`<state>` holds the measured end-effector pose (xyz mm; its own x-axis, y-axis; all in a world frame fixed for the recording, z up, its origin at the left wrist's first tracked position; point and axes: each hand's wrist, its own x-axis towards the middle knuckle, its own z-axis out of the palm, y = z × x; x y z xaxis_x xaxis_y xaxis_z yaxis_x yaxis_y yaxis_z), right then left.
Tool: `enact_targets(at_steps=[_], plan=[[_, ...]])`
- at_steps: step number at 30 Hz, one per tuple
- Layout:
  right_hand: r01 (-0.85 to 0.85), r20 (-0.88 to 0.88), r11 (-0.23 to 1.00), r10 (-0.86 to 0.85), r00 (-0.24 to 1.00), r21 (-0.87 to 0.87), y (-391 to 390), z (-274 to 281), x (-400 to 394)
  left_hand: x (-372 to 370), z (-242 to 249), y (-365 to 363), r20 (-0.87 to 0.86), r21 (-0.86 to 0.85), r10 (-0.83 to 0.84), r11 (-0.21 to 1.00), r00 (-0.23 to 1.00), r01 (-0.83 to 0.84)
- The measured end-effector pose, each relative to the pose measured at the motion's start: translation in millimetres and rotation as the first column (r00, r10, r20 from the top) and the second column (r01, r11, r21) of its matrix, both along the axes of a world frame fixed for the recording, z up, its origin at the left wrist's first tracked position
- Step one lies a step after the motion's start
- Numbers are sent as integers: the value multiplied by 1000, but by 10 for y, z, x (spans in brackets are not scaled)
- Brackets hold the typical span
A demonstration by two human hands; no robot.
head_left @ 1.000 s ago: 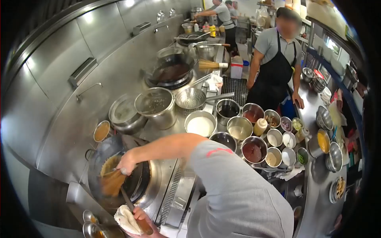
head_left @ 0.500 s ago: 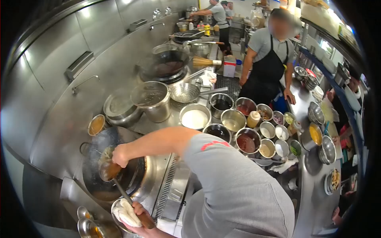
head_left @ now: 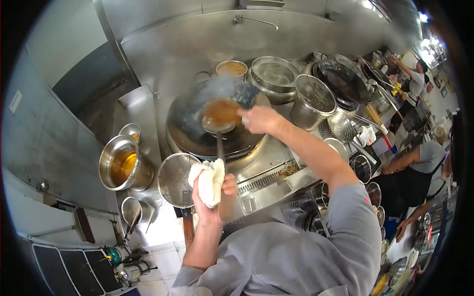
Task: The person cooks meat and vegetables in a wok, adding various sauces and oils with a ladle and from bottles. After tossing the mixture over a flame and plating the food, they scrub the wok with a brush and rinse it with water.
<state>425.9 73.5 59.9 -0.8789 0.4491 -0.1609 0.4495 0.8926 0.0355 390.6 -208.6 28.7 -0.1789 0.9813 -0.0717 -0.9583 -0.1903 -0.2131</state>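
My left hand [head_left: 213,190] grips a white cloth [head_left: 207,180] wrapped around the long handle of a ladle [head_left: 219,116]. The ladle's bowl holds brown liquid and hangs over the dark wok [head_left: 190,128], from which steam rises. My right hand [head_left: 259,118] reaches across the wok next to the ladle's bowl, its fingers closed on a dark, blurred wok brush [head_left: 245,93]. A ring shows on that hand.
Left of the wok are a steel pot of brown liquid [head_left: 120,163], a round strainer [head_left: 175,178] and small cups. Behind stand a sauce bowl [head_left: 231,68], lidded pots [head_left: 274,74] and a second wok [head_left: 343,81]. Two other people [head_left: 419,163] work at the right.
My head has turned from the line of pots toward the wok, which now fills the middle. The ladle has come up out of the wok with brown liquid in it; my right hand stays beside it.
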Motion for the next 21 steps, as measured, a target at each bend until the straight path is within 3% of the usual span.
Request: enact_targets(at_steps=[1,3,6,8,10,12,13,14,15,17,20,21], plan=[[-119,-8,992,118,993,-38,239,-432,-27,29,-6,43,4,-6,9,1000,1000,-9],[-27,21,999,28,999,-18,437,-238,-130,50,-24,92,9,-28,27,999,1000,-27],[99,-27,994,-98,995,34,168,65,-215,21,-35,108,222,38,3,999,975,-12],[-26,-30,996,23,999,-91,185,-219,-207,36,-7,96,315,70,5,997,949,-29],[-92,-44,991,88,995,-95,405,-527,-294,52,-70,74,413,126,-36,992,910,-18],[-6,51,998,9,999,-66,452,-61,-416,-24,-175,92,336,78,14,996,942,-42],[23,-35,998,-25,999,-57,332,-11,-361,-11,-185,77,271,76,19,996,962,-41],[-9,-147,999,13,989,31,212,-70,-257,-10,-150,76,202,81,26,996,979,-43],[-52,-160,998,46,986,-33,122,-67,-154,8,-87,99,151,16,34,999,988,-37],[-167,-23,979,166,986,-114,448,-580,-330,55,-31,83,52,-93,50,995,997,-45],[47,-128,995,-58,990,-87,421,43,-160,-32,-82,108,-152,-137,17,990,988,-38],[42,-187,996,-56,981,-79,267,73,-23,-92,-131,110,-209,-108,-38,994,977,16]])
